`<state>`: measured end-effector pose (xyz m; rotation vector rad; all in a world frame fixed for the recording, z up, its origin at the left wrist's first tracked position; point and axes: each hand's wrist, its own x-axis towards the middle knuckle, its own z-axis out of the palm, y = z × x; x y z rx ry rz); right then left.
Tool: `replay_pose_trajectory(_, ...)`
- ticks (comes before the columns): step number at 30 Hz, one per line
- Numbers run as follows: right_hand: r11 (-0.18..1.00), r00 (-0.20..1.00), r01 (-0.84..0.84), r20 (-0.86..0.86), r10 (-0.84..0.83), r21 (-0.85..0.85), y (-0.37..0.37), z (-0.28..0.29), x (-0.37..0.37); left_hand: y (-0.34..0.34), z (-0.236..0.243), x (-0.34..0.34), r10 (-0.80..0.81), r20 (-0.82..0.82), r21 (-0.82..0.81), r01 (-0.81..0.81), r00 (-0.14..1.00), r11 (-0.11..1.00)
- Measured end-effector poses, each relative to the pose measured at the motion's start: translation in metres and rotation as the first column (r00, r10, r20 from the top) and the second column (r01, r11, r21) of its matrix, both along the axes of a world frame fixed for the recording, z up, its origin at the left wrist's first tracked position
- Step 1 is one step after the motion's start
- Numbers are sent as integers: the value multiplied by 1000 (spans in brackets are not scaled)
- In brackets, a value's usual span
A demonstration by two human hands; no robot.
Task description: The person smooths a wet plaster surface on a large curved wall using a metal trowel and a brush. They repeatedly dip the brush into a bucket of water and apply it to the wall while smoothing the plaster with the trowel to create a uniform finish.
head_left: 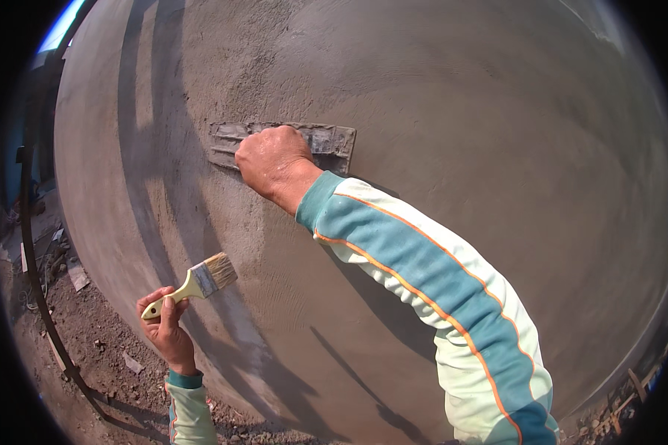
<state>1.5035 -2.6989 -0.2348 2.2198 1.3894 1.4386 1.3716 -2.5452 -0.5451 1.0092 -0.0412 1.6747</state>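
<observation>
My right hand is closed round the handle of a plastering float, a flat rectangular tool crusted with grey mortar. The fist hides the handle and part of the float's back. Its face lies against the grey plastered wall. Lower down on the left, my left hand grips a paintbrush by its pale yellow handle. The brush has a metal band and tan bristles that point up and to the right, seemingly apart from the wall.
Rough, sandy texture marks the plaster left of the float; the right side looks smoother. Dark shadows fall across the wall's left part. A thin dark bar curves down the far left. Below lies dirt ground with rubble and scraps.
</observation>
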Motion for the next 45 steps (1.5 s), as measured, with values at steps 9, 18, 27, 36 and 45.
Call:
replay_pose_trajectory(9, 767, 923, 164, 177, -341, 620, -97, 220, 127, 33, -101, -44, 99, -226, -197, -145, 969, 970)
replay_pose_trajectory(18, 561, 889, 365, -100, -446, 743, -196, 347, 176, 69, -132, -85, 173, -325, -329, -283, 930, 901)
replay_pose_trajectory(27, 944, 956, 65, 250, -151, 322, 35, 188, 119, 36, -128, -22, -18, -260, -328, -71, 965, 942)
replay_pose_trajectory(36, 866, 863, 156, 361, -353, 474, 69, 235, 104, 10, -128, -11, -110, -393, -390, -57, 913, 919)
replay_pose_trajectory(45, 596, 878, 174, 150, -454, 784, -72, 308, 150, -1, -121, 11, -171, -314, -415, 27, 934, 909)
